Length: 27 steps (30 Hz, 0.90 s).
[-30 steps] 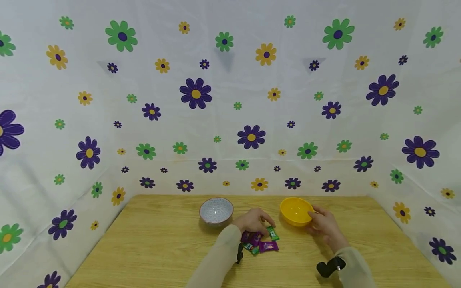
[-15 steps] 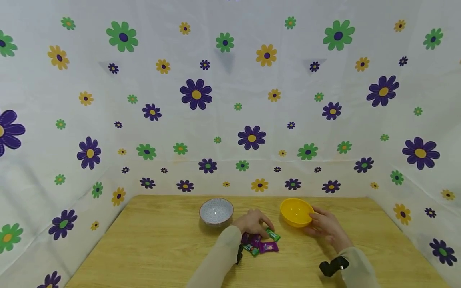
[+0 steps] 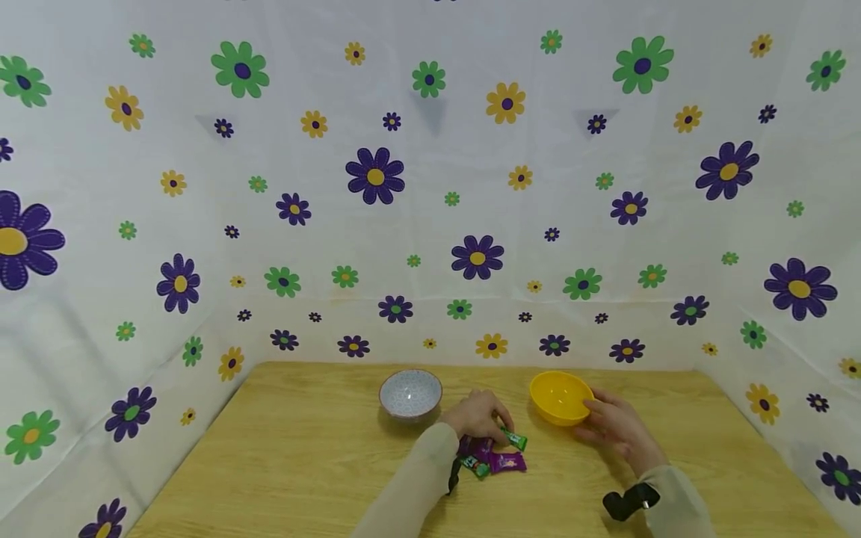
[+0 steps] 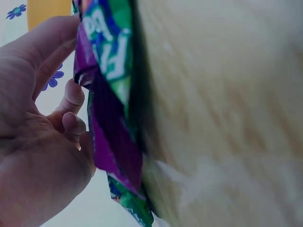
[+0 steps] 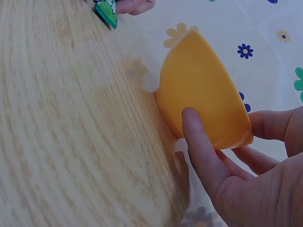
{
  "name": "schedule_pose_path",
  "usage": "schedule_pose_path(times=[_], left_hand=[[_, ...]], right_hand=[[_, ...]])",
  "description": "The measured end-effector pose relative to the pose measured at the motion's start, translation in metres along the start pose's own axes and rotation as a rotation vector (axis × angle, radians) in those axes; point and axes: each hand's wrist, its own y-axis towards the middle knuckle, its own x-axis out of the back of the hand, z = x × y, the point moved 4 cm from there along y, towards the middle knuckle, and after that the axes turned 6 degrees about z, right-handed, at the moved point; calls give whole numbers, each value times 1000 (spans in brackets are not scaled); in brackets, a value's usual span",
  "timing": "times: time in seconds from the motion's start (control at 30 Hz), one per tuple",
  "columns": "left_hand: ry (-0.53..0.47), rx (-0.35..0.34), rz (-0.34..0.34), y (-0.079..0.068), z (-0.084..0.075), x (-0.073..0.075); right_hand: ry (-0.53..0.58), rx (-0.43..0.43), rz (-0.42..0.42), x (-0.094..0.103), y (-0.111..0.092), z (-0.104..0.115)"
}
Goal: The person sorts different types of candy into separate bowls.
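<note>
My left hand (image 3: 479, 415) is over a small heap of wrapped candies, its thumb and forefinger pinching the near end of a green-wrapped candy (image 3: 515, 439). Beside it lie a purple candy (image 3: 508, 462) and another green one (image 3: 476, 468); more purple wrappers are partly under the hand. In the left wrist view, green and purple wrappers (image 4: 116, 142) stand close to the palm. My right hand (image 3: 622, 430) holds the right side of a yellow bowl (image 3: 561, 398), which stands upright on the table. Its thumb presses the outer wall in the right wrist view, fingers on the far side.
A pale patterned bowl (image 3: 410, 394) with a reddish rim stands left of the candies. Everything rests on a wooden table (image 3: 289, 448). White flowered cloth (image 3: 417, 224) encloses the back and both sides.
The green candy at my left fingertips has turned from nearly lengthwise to slanting, its free end pointing right. My right hand stays on the yellow bowl. The head view has shifted slightly.
</note>
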Motion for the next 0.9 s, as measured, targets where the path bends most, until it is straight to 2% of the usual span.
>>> schedule_pose_path(times=[0.23,0.53,0.7,0.9], left_hand=[[44,-24,-36,-1,-8,-1],[30,-7,-64,1,-4,-2],[-54,-45,-74,2,0,-1],[-241,-75,-86,2,6,0]], right_hand=[[31,1,-8,1,0,-2],[31,3,-16,0,1,-2],[20,4,-23,0,2,-3],[10,-4,-34,1,2,-3]])
